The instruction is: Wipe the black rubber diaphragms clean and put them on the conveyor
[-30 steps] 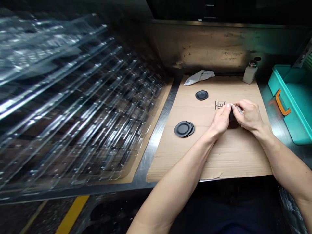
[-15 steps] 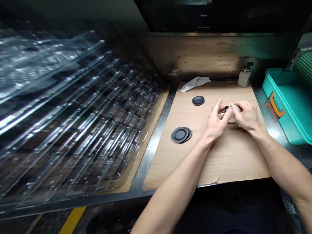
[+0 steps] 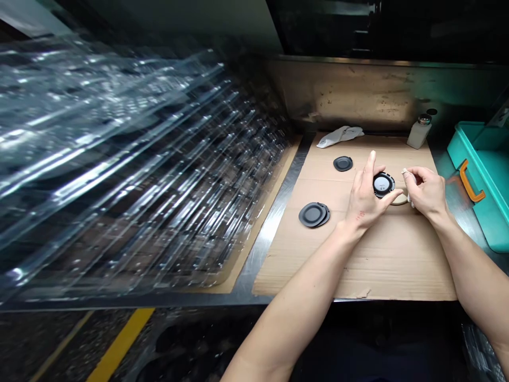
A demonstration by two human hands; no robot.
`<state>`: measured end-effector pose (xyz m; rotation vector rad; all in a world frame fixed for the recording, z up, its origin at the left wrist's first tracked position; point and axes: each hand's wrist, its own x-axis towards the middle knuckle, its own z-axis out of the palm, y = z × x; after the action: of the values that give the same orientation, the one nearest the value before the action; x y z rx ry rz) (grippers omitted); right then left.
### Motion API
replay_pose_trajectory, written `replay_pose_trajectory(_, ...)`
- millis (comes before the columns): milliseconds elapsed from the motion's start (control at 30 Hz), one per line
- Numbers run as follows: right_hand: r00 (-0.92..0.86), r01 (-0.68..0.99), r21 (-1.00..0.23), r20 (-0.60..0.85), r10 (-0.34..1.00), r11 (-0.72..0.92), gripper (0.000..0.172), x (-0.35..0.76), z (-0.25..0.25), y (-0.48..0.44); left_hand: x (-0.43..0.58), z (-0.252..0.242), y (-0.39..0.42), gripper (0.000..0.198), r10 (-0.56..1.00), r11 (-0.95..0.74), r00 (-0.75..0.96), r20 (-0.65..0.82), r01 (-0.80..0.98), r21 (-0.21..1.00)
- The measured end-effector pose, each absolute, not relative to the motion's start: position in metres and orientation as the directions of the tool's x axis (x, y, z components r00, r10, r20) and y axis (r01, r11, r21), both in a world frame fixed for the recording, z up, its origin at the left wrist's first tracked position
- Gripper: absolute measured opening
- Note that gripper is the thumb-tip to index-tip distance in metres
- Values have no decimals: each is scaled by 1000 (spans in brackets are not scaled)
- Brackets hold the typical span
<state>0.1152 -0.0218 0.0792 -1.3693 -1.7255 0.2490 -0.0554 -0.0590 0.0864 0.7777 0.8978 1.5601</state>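
My left hand (image 3: 363, 199) grips a small round black part with a silver centre (image 3: 383, 184) between thumb and fingers, its index finger pointing up. To the right, my right hand (image 3: 427, 191) is pinched around a bit of white cloth (image 3: 406, 174), a little apart from the part. A round beige disc (image 3: 400, 197) lies on the cardboard beneath, partly covered by my left thumb. Further left rest a flat black round piece (image 3: 343, 163) and, nearer me, two overlapping black round pieces (image 3: 312, 215).
A cardboard sheet (image 3: 382, 254) covers the metal bench. At its back lie a white cloth (image 3: 340, 137) and a bottle with a metal cap (image 3: 420, 131). A teal bin (image 3: 483, 196) with an orange handle stands right. Stacked clear plastic trays (image 3: 159, 175) fill the left, blurred.
My hands have moved apart; the right one, with the white cloth, has drawn off rightward. The black part's silver face now shows in my left hand. The whole view has shifted.
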Motion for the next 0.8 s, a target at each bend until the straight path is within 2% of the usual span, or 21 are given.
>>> replay_pose_trajectory(67,-16,639,-660,502,865,395,26,111,82,-26,-53,82,-53,44,991,-26,-123,-48,-537,843)
replay_pose_trajectory(133,-60,608,-660,517,854,442,26,107,83,-29,-50,77,-48,30,987,115,-24,-162,-603,789)
replay_pose_trajectory(233,-154,620,-592,552,820,515,22,102,78,-31,-45,71,-45,33,972,220,78,-222,-632,743)
replay_pose_trajectory(400,-198,697,-486,577,792,528,19,98,66,-30,-35,60,-48,30,990,140,72,-121,-599,789)
replay_pose_trajectory(800,-173,741,-444,598,782,503,20,91,59,-30,-32,43,-48,30,998,-59,-6,65,-498,865)
